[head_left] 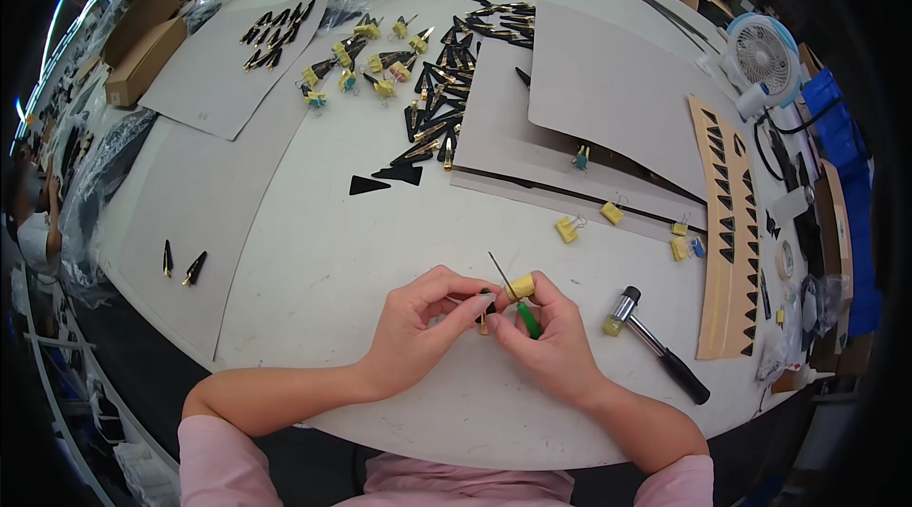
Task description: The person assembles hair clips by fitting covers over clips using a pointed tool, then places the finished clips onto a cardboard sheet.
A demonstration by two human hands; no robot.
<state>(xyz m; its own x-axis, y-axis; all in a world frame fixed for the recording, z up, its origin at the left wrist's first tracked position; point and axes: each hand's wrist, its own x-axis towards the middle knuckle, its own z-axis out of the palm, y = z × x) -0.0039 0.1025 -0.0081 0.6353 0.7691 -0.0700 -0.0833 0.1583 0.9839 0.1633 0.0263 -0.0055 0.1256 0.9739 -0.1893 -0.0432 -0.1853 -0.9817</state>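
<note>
My left hand (423,326) is closed, pinching a small black and gold clip (485,307) between thumb and fingertips. My right hand (559,347) is wrapped round a green-handled tool (529,320) with a thin metal shaft pointing up and away; the shape of its tip cannot be made out. Yellow tape (519,287) is wound round a finger of the right hand. Both hands meet above the near part of the table, the right fingertips close to the clip. Fingers cover part of the clip. To the right of the right hand lies a hammer (655,344) with a black grip.
Many black and gold clips (446,94) lie heaped beyond my hands, near black triangular pieces (369,185). Yellow binder clips (567,229) sit about grey boards (617,89). On the right are a tan strip of black triangles (722,298) and a small fan (763,53).
</note>
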